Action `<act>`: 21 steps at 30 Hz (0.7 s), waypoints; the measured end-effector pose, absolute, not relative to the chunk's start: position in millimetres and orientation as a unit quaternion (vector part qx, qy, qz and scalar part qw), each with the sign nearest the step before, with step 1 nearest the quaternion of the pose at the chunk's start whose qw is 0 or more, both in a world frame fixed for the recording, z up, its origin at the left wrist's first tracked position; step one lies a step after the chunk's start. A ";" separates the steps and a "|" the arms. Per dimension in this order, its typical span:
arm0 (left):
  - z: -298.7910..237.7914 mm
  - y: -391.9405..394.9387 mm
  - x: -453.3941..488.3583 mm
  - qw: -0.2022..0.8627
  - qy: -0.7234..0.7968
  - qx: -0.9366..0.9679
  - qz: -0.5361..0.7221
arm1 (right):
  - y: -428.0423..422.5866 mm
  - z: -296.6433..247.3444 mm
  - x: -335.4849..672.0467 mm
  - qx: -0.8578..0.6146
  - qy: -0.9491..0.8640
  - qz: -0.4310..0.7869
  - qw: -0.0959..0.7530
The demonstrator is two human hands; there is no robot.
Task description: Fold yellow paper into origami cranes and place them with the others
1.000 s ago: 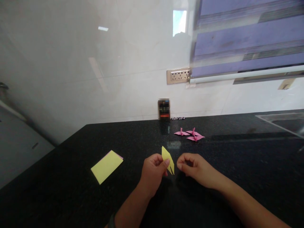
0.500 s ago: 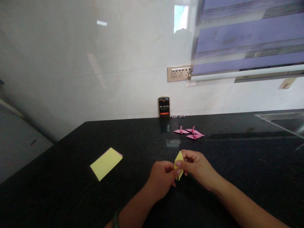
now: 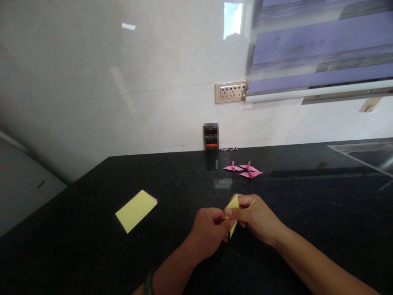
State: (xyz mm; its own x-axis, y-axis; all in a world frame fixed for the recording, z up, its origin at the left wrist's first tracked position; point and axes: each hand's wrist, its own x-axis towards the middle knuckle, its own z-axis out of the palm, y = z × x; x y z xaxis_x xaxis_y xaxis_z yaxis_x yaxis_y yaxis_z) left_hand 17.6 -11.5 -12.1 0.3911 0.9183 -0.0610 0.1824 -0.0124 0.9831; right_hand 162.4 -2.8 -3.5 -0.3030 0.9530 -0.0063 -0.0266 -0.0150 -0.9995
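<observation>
Since the 1 s-ago frame: left hand (image 3: 208, 231) is sitting further right, folded yellow paper (image 3: 235, 201) going with it, and right hand (image 3: 254, 213), apart from it then, is now gripping it too. Left is pinching the lower part, thumb on the near face; right is pinching the upper part, its thumb just above the left thumb. Both are clamping on the paper. It's standing roughly upright between the hands, over the black counter (image 3: 172, 176), one point up, narrow ends pointing down. Can't tell whether it's touching the counter. Flat yellow sheet (image 3: 136, 211) is lying well to the left, pinkish edge peeking out from under it. Three pink paper cranes (image 3: 251, 174) are sitting close together beyond the hands. Phone (image 3: 211, 137), screen pixelated, is leaning at the wall (image 3: 159, 119), beaded strip (image 3: 229, 149) lying just beside it.
</observation>
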 end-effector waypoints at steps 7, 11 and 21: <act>-9.9 -13.8 24.1 0.590 0.456 0.584 0.321 | 4.1 3.0 171.2 -0.425 -0.491 0.574 0.500; -9.0 -13.1 24.1 0.595 0.452 0.575 0.332 | 4.3 1.9 171.2 -0.425 -0.475 0.580 0.507; -9.2 -8.7 22.3 0.568 0.458 0.592 0.343 | 0.8 -4.6 165.9 -0.473 -0.544 0.530 0.447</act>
